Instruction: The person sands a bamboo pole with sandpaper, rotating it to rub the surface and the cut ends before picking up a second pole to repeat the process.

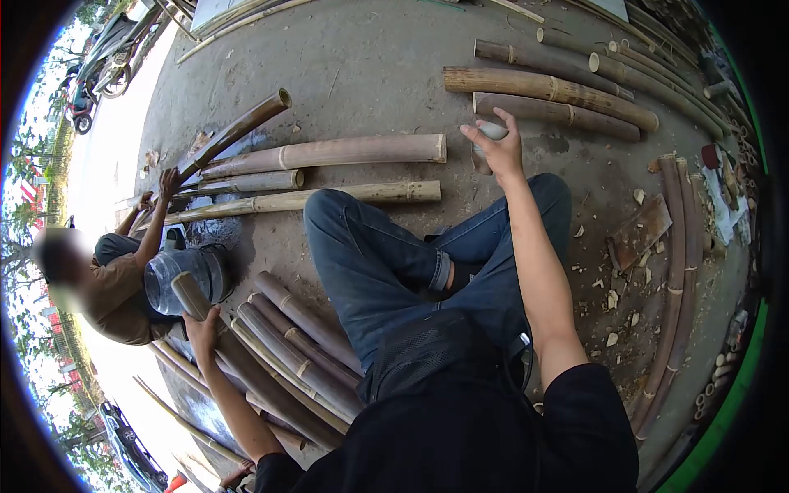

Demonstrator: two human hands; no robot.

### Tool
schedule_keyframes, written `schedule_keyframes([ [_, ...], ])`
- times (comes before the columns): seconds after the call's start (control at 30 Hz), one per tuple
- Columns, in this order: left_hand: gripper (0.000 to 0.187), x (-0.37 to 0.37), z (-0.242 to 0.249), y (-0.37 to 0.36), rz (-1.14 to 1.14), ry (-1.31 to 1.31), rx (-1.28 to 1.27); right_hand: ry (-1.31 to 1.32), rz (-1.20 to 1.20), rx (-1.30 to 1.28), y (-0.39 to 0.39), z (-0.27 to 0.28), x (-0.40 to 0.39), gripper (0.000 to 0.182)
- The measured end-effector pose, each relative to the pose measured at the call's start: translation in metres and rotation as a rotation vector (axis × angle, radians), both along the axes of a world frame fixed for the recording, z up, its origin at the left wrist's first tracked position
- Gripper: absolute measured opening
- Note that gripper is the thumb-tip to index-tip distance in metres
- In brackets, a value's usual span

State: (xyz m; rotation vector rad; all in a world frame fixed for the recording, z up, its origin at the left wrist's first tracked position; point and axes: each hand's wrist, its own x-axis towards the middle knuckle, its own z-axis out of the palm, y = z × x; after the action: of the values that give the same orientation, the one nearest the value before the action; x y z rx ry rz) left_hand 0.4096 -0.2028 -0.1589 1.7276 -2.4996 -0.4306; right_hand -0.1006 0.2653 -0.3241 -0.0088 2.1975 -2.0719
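left hand [200, 327] is clenched round the upper end of a dark bamboo pole [246, 374] lying w/ others in a pile by the person's left leg, on the concrete floor [370, 74]. right hand [497, 148] is stretched fwd, grasping a small pale object [493, 130], can't tell what it is. pole looks stiff, longish, prob fairly heavy & smooth, so likely better held near a node ring than at the tip. a co-worker's hand [169, 181] is on another pole [234, 135] further left.
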Motion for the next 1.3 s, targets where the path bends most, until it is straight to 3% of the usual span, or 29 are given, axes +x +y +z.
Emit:
schedule_keyframes([
  [0.1, 0.092, 0.035, -0.104, -0.014, 0.022, -0.111, 0.063, -0.014, -0.033, 0.043, 0.02, -0.01, -0.008, 0.096],
  [0.17, 0.099, 0.039, -0.129, 0.002, 0.144, -0.19, 0.117, -0.011, -0.053, 0.092, 0.037, -0.011, -0.016, 0.097],
  [0.23, 0.101, 0.074, -0.168, -0.008, 0.118, -0.395, -0.048, 0.002, -0.087, 0.168, 0.05, -0.006, -0.022, 0.098],
  [0.27, 0.101, 0.102, -0.193, -0.018, 0.128, -0.398, -0.036, -0.001, -0.093, 0.15, 0.054, -0.006, -0.026, 0.1],
  [0.33, 0.097, 0.145, -0.227, -0.032, 0.08, -0.342, -0.259, 0.005, -0.094, 0.183, 0.061, -0.013, -0.039, 0.101],
  [0.43, 0.087, 0.129, -0.188, 0.004, 0.18, -0.343, -0.059, -0.018, -0.108, 0.204, 0.053, -0.014, -0.046, 0.108],
  [0.53, 0.075, 0.153, -0.193, 0.008, 0.201, -0.356, 0.004, -0.066, -0.185, 0.343, 0.043, -0.027, -0.056, 0.116],
  [0.63, 0.069, 0.166, -0.191, 0.021, 0.194, -0.293, 0.031, -0.037, -0.119, 0.534, 0.036, -0.045, -0.07, 0.122],
  [0.7, 0.067, 0.169, -0.19, 0.03, 0.211, -0.254, 0.017, -0.086, 0.13, 0.798, 0.033, -0.057, -0.086, 0.123],
  [0.77, 0.065, 0.166, -0.188, 0.04, 0.228, -0.211, 0.001, -0.091, 0.203, 0.888, 0.027, -0.061, -0.097, 0.115],
  [0.83, 0.06, 0.157, -0.182, 0.053, 0.21, -0.197, -0.122, -0.122, 0.265, 1.216, 0.01, -0.05, -0.104, 0.105],
  [0.9, 0.053, 0.15, -0.181, 0.061, 0.186, -0.165, -0.156, -0.008, 0.253, 1.338, -0.002, -0.056, -0.117, 0.099],
  [0.97, 0.051, 0.145, -0.177, 0.069, 0.115, -0.043, -0.146, 0.192, 0.419, 1.464, -0.01, -0.067, -0.135, 0.098],
  [1.13, 0.043, 0.119, -0.166, 0.081, 0.039, 0.052, -0.191, 0.212, 0.418, 1.421, -0.013, -0.092, -0.142, 0.073],
  [1.3, 0.04, 0.088, -0.159, 0.08, 0.045, 0.166, -0.157, 0.246, 0.398, 1.492, -0.017, -0.104, -0.13, 0.066],
])
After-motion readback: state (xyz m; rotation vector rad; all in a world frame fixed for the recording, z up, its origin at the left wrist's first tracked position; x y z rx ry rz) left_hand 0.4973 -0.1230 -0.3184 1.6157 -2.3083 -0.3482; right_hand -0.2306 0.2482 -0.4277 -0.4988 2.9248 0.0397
